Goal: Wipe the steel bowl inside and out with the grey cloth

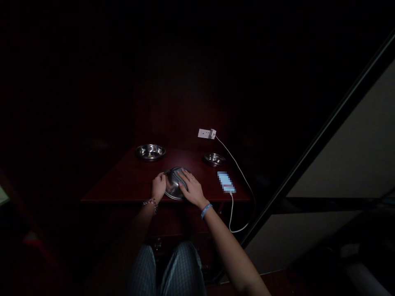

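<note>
In a dark room, a reddish-brown wooden counter (117, 185) stands against a dim wall with a white outlet (205, 133). Near the counter's front edge, a shiny steel bowl (171, 190) is seen with its rounded underside apparently turned up. Its left side is gripped by the curled left hand (158, 187). A grey-green cloth (180, 176) is held against the dome beneath the nearly straight fingers of the right hand (194, 190). The bowl is judged to be thin, light and stiff, unlikely to break but easily dented or made to ring; the smooth dome could slide under a palm, so the firmest hold is offered by the rim. The cloth seems soft and is best kept flat under spread fingers. Farther back, a wide metal dish (142, 151) is placed at left and a smaller metal bowl (214, 159) at right, near a blurred phone (226, 181) attached to a white cable (232, 209).
</note>
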A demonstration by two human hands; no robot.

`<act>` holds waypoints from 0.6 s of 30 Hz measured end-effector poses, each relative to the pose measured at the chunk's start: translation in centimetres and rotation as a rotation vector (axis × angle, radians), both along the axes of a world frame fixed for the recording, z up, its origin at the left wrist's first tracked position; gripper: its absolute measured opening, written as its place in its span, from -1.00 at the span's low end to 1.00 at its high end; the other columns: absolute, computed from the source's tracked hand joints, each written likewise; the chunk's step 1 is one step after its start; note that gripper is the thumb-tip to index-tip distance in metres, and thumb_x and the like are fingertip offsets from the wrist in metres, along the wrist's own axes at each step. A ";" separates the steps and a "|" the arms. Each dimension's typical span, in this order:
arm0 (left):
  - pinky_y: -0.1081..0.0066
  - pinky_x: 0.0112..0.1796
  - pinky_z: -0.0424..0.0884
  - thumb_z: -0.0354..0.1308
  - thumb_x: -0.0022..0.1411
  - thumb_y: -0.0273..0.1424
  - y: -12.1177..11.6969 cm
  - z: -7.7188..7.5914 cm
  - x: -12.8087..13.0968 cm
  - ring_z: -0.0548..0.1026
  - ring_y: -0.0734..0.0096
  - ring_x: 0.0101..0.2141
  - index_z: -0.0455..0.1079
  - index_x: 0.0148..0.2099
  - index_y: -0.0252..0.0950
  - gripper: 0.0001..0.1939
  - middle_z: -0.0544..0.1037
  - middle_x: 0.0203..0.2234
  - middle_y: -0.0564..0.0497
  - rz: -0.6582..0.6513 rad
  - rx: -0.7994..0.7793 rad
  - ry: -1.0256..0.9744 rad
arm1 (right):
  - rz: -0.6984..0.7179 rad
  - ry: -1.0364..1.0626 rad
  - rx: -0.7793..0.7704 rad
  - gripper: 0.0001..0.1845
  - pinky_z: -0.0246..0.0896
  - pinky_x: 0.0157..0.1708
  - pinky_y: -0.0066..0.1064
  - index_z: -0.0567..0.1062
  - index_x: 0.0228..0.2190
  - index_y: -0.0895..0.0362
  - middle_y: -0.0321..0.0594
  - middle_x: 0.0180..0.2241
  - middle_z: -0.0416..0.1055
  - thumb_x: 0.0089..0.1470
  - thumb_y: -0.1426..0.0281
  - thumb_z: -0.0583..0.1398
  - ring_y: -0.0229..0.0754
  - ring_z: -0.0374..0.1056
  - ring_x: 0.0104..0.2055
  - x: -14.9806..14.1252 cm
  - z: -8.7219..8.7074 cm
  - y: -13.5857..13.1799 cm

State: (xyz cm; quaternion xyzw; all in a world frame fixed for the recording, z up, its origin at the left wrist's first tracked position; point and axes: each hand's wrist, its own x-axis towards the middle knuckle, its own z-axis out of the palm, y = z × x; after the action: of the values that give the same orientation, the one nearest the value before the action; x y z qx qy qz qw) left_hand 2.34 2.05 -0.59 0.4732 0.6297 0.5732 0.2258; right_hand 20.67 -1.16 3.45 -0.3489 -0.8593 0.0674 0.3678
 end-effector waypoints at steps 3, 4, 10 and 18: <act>0.34 -0.07 0.42 -0.10 0.27 -0.43 -0.1 0.2 0.0 0.58 0.21 -0.14 0.53 -0.13 -0.33 -0.64 0.64 -0.17 -0.20 0.008 0.003 -0.004 | 0.049 -0.052 -0.005 -0.43 -0.14 0.37 -0.11 0.24 0.28 -0.03 -0.29 0.35 0.06 0.29 0.13 0.03 -0.07 0.00 0.38 -0.9 0.8 -0.3; 0.34 -0.06 0.42 -0.10 0.28 -0.43 -0.2 0.3 0.0 0.58 0.22 -0.14 0.53 -0.12 -0.33 -0.64 0.64 -0.16 -0.20 0.010 0.006 -0.007 | 0.062 -0.064 -0.015 -0.43 -0.15 0.38 -0.10 0.23 0.28 -0.04 -0.30 0.35 0.04 0.30 0.12 0.02 -0.06 -0.02 0.38 -1.1 1.0 -0.2; 0.34 -0.09 0.44 -0.10 0.27 -0.44 -0.3 0.5 0.0 0.59 0.23 -0.18 0.52 -0.09 -0.34 -0.64 0.64 -0.17 -0.20 -0.001 -0.002 -0.017 | 0.084 -0.076 -0.123 -0.48 -0.07 0.34 0.01 0.25 0.26 -0.14 -0.35 0.36 0.03 0.33 0.10 -0.02 0.03 -0.01 0.38 -1.9 1.9 0.5; 0.34 -0.12 0.46 -0.08 0.27 -0.40 -0.4 0.2 0.0 0.59 0.24 -0.20 0.52 -0.10 -0.34 -0.65 0.64 -0.20 -0.17 -0.068 0.042 0.000 | 0.018 -0.060 -0.002 -0.52 -0.05 0.33 -0.01 0.36 0.20 -0.06 -0.30 0.32 0.14 0.30 0.24 0.00 0.00 0.01 0.37 -3.6 2.5 0.8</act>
State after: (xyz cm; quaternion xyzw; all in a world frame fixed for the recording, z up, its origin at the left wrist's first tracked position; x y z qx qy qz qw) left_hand 2.32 1.62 -0.40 0.4989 0.6011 0.5783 0.2353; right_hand 17.06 -0.40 5.99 -0.3434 -0.8730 0.0612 0.3409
